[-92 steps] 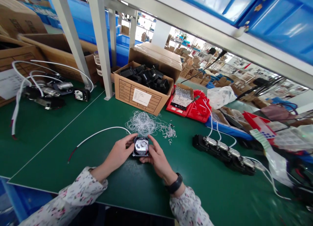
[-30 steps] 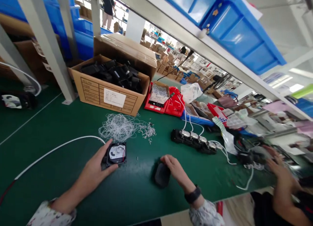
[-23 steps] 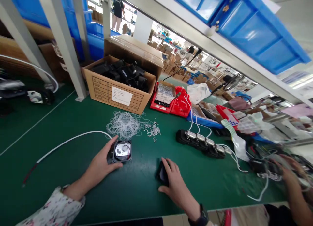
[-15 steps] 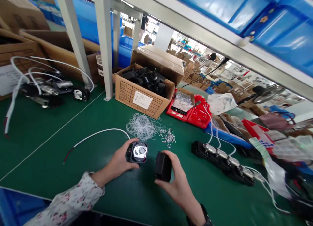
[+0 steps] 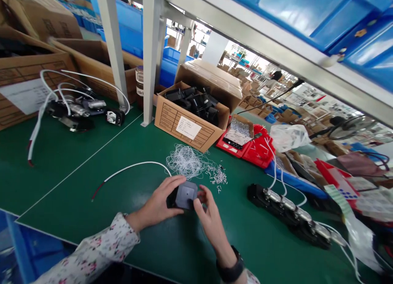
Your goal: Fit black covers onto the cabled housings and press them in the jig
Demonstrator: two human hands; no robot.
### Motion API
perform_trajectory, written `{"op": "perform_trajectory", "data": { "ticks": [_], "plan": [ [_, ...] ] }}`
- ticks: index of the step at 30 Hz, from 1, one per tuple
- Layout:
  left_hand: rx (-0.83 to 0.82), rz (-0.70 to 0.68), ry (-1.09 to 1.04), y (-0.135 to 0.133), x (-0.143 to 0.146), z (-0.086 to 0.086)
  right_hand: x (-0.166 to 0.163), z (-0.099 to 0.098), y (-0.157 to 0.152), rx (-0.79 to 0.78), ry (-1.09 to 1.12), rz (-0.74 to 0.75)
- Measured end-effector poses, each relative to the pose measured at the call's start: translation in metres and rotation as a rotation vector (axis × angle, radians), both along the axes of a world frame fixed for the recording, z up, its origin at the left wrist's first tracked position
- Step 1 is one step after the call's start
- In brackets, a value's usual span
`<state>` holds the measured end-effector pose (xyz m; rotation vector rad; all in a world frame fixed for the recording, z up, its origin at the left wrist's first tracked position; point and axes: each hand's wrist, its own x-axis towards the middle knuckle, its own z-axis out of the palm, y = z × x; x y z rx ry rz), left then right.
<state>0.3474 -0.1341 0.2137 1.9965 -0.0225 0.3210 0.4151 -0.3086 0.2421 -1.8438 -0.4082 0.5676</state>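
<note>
My left hand [image 5: 161, 200] is wrapped round a small black square housing [image 5: 172, 198] from its left side. A white cable [image 5: 135, 165] with a dark red end runs from behind this hand across the green bench. A square dark cover [image 5: 186, 195] now sits over the housing's face, where the metal inside showed earlier. My right hand [image 5: 210, 218] has its curled fingers and thumb at the cover's right edge. Just beyond my hands lie a tangle of thin clear strands [image 5: 186, 161] and a scatter of small pin-like pieces [image 5: 218, 175].
Behind stands a cardboard box [image 5: 187, 128] of black parts, with red trays [image 5: 258, 151] beside it. Several cabled units [image 5: 290, 216] lie in a row at right. More cabled parts [image 5: 76, 112] lie at left. Grey posts [image 5: 150, 58] and an overhead shelf border the bench.
My right hand has brought the black cover leftward onto the housing in my left hand, hiding the metal inside. The view has shifted slightly.
</note>
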Motion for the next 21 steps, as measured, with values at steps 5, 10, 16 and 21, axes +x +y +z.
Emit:
{"op": "perform_trajectory", "data": {
  "ticks": [5,10,16,21],
  "plan": [
    [0.012,0.008,0.002,0.000,-0.001,0.000,-0.028,-0.019,0.015,0.400,0.559,-0.136],
    [-0.112,-0.020,0.099,0.015,-0.016,0.013,-0.031,-0.012,0.023,0.328,0.395,-0.093],
    [0.074,-0.173,0.250,0.032,-0.034,0.034,-0.037,0.004,0.015,-0.105,-0.180,0.183],
    [0.069,-0.086,0.251,0.015,-0.049,0.027,-0.036,0.003,0.005,-0.182,-0.281,0.307]
  ]
}}
